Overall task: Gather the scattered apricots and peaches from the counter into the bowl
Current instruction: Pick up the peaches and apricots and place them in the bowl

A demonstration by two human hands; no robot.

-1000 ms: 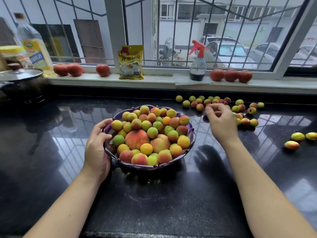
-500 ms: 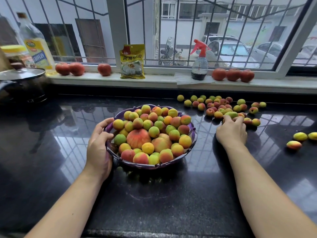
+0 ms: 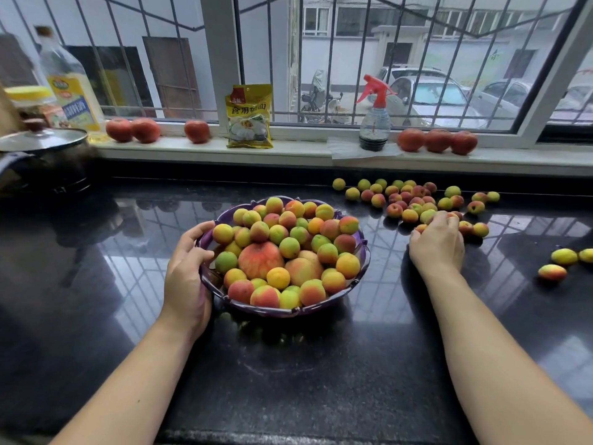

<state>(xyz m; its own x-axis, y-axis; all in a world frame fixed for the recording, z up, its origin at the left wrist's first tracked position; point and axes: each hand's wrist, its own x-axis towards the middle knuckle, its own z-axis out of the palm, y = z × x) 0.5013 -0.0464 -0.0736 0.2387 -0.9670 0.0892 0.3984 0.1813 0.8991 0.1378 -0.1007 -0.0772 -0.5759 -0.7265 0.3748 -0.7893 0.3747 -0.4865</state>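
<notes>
Left hand grips the purple bowl heaped with yellow-red fruit; right hand fingers curl over loose apricots on the worktop.

A translucent purple bowl against the left hand is heaped with fruit in yellow, green and orange with red blushes. The scattered apricots at the right hand fingertips show the same yellow-green and red mix. The counter under both hands is glossy speckled black. Beyond the right hand stands a spray bottle with a red trigger, dark at its base
</notes>
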